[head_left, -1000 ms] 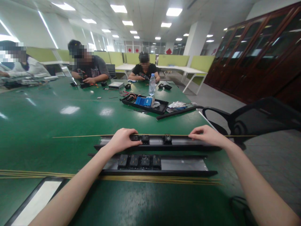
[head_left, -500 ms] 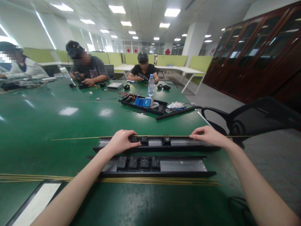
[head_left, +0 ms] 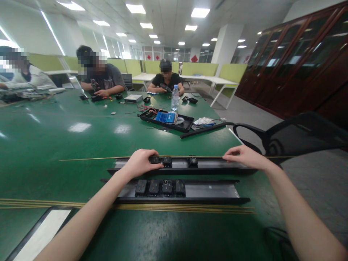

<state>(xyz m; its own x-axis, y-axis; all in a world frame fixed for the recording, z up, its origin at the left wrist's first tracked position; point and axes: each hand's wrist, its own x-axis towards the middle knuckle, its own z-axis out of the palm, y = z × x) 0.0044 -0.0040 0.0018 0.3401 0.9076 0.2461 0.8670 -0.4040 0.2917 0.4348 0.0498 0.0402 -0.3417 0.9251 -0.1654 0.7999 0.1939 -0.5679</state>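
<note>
My left hand [head_left: 141, 159] is closed around a black socket module [head_left: 154, 159] in the far black channel [head_left: 212, 171], thumb on the near side, fingers on the far side. Two more socket modules, a middle one [head_left: 166, 161] and a right one [head_left: 193, 161], sit in that channel. A thin brass-coloured rod [head_left: 89, 159] runs along its far edge, past both hands. Near the channel's right end, my right hand [head_left: 239, 156] pinches the rod between thumb and fingertips. Closer to me, a second channel [head_left: 212, 190] holds several socket modules [head_left: 153, 188] at its left.
Several brass rods [head_left: 190, 208] lie in front of the near channel. A white panel with dark edges [head_left: 40, 235] is at lower left. Beyond are a black tray [head_left: 186, 125], a water bottle [head_left: 174, 98], cloth gloves [head_left: 203, 122] and a chair [head_left: 293, 134]. Other people work across the table.
My right hand has slid slightly to the right along the rod. My left hand keeps its place on the socket module.
</note>
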